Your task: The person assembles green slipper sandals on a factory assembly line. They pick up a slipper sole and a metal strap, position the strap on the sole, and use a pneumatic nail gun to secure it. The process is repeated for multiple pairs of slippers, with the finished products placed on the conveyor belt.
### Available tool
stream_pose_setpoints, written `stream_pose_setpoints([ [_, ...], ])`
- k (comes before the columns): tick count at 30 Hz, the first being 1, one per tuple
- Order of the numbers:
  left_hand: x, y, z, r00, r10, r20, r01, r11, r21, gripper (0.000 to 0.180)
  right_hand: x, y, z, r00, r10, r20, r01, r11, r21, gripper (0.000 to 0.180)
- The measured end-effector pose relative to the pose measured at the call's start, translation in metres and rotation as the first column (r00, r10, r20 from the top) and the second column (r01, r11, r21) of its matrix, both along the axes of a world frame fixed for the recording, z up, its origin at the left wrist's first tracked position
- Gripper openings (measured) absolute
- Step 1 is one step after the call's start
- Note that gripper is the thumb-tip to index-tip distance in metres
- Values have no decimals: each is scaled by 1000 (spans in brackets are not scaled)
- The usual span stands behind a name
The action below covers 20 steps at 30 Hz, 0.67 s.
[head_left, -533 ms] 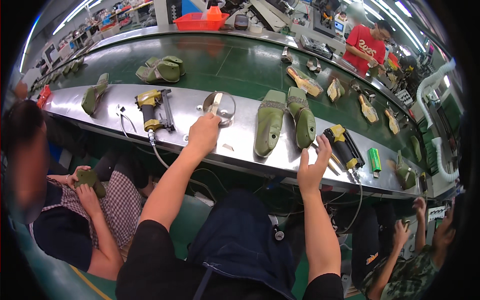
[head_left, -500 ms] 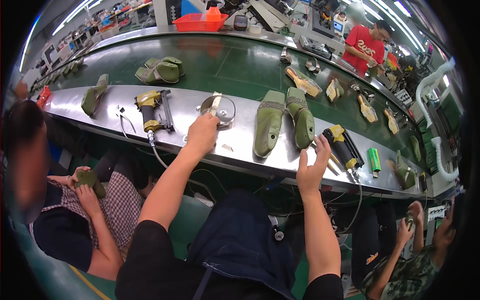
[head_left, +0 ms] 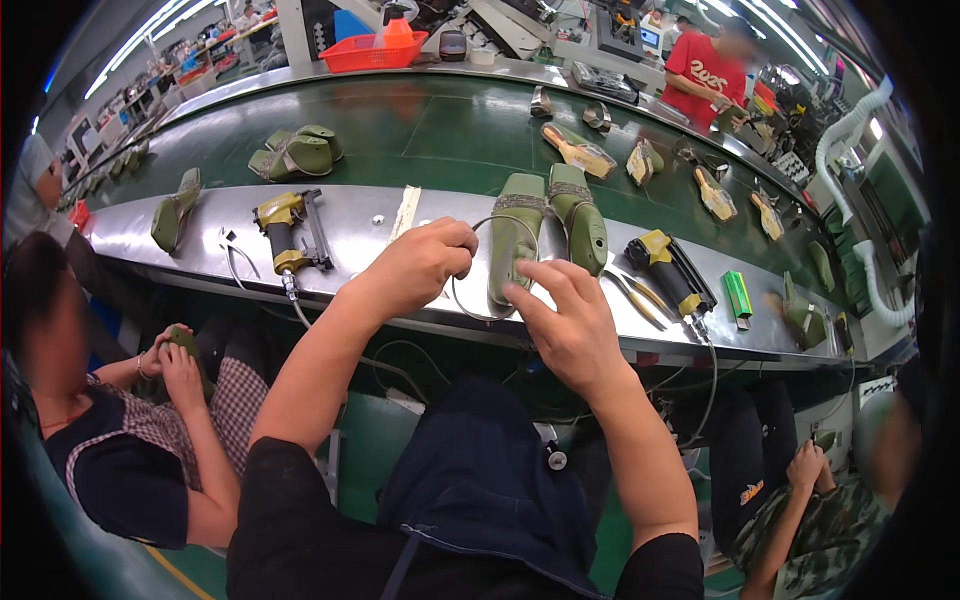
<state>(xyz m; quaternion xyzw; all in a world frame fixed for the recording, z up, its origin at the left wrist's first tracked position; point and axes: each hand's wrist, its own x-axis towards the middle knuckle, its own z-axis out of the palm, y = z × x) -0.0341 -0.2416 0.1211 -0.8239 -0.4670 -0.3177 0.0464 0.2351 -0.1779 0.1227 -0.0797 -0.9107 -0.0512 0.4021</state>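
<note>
My left hand is closed, its fingertips pinching the upper left edge of a thin, round, see-through hoop-like thing held over the metal ledge. Whether it is a bare ring or a clear disc, I cannot tell. My right hand reaches in from the other side, thumb and forefinger apart near the middle of the round thing. Behind it a green shoe last with a dark patterned strap shows through. A matching strapped last stands just right. Left of my hands lies a cream strip.
Yellow-and-black nail guns lie left and right, hoses hanging off the ledge. Pincers and a green box are at the right. More lasts rest on the green belt. People sit close on both sides.
My left hand has lifted the round thing off the ledge and carried it right, leaving the cream strip behind. My right hand has moved left to meet it.
</note>
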Motion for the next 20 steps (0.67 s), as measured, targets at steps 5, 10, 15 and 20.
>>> stream_pose_setpoints([
  [5, 5, 48, -5, 937, -66, 343, 120, 983, -140, 12, 3, 8, -21, 995, -96, 21, 97, 993, -65, 16],
  [10, 28, 98, -41, 952, -62, 299, 103, 987, -125, 28, -10, 16, -60, 995, -93, 39, 101, 941, -324, 6],
  [15, 40, 110, -56, 923, -130, 362, 166, 984, -71, 23, -7, 6, -83, 919, -119, 376, 274, 879, -390, 31],
  [20, 42, 118, -69, 886, -142, 441, 206, 973, -101, 24, -4, -6, -52, 910, -199, 363, 327, 883, -336, 44],
])
